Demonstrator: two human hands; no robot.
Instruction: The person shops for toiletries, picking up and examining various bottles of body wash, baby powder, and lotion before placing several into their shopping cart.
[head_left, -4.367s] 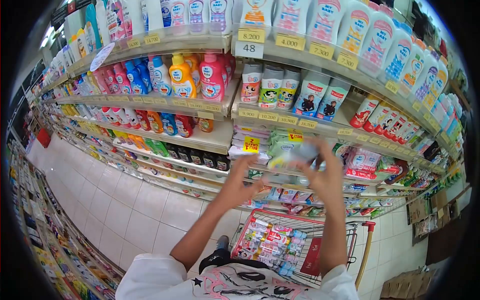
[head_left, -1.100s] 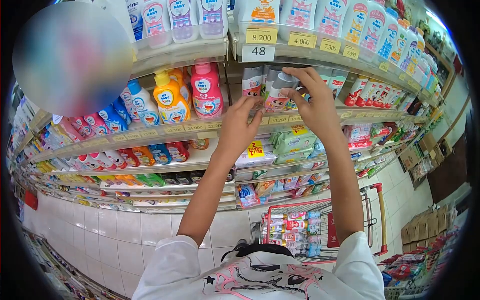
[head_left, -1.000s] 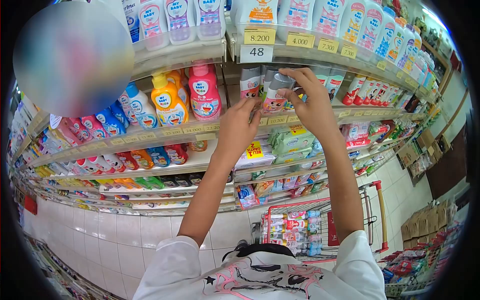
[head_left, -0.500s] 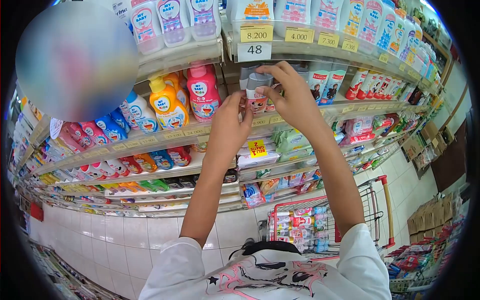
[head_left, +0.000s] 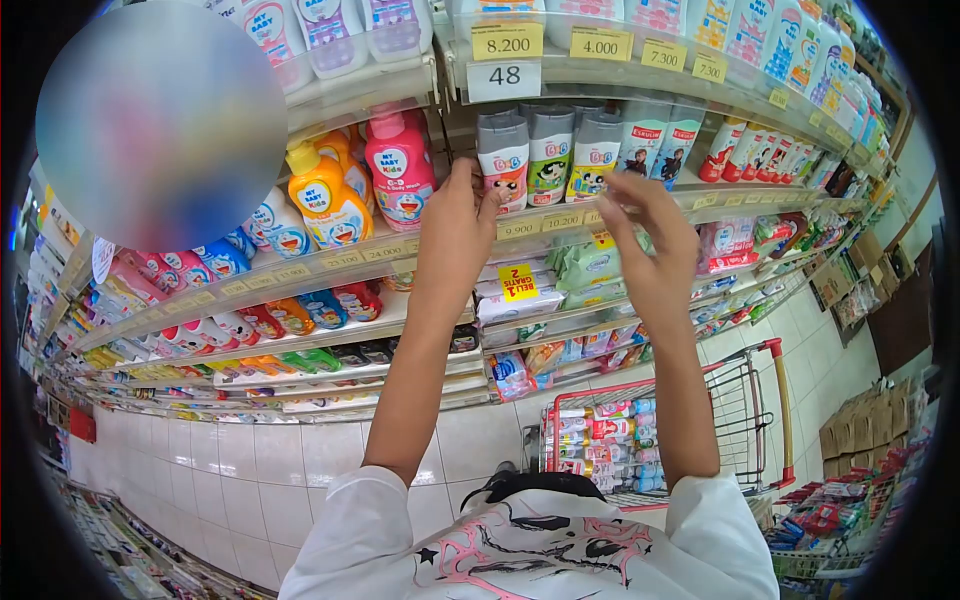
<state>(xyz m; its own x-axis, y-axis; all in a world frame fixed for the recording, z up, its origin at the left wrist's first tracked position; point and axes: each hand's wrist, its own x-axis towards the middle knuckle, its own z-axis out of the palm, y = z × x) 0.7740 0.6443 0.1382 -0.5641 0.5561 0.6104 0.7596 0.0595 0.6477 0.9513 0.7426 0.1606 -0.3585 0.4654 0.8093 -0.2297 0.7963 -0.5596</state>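
Observation:
On the middle shelf stands a bottle with a grey cap and a pink-orange cartoon label (head_left: pixel 502 170). My left hand (head_left: pixel 463 212) is at its left side, fingers stretched up and thumb near its lower front; it seems to touch the bottle without wrapping round it. Right of it are a green-labelled bottle (head_left: pixel 549 160) and a yellow-labelled bottle (head_left: pixel 594 158), both grey-capped and upright. My right hand (head_left: pixel 650 235) hangs in front of the shelf edge, below and right of the yellow-labelled one, thumb and fingers apart, holding nothing.
Pink (head_left: pixel 400 165) and orange (head_left: pixel 330 205) pump bottles stand left of my left hand. Eskulin bottles (head_left: pixel 683 145) stand to the right. A price rail (head_left: pixel 560 220) edges the shelf. Below right is a shopping cart (head_left: pixel 775 415) loaded with bottles.
My right hand has let go of the grey-capped bottle and drawn back down and to the right. That bottle now stands in the row, with my left hand still beside it.

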